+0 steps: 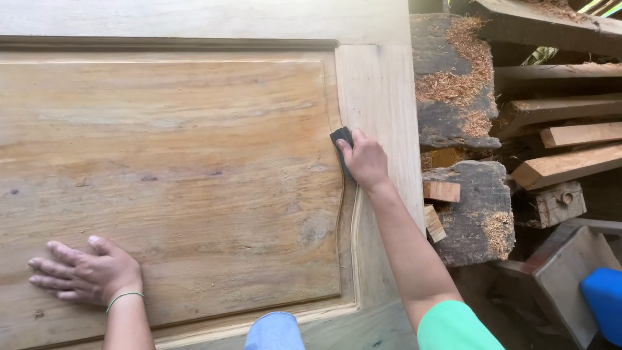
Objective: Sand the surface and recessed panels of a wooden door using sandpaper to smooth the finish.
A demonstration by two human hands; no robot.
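A large unfinished wooden door (194, 162) with a raised centre panel lies flat in front of me. My right hand (364, 159) presses a small dark piece of sandpaper (340, 138) against the curved moulded edge at the panel's right side. My left hand (84, 272) rests flat, fingers spread, on the lower left of the panel; a thin green band circles its wrist. My right sleeve is green.
To the right of the door lie dark weathered timber blocks (453, 97) strewn with sawdust, small wood offcuts (442, 191), and stacked planks (564, 165). A blue object (602, 295) sits at the lower right. Blue cloth (275, 330) shows at the bottom edge.
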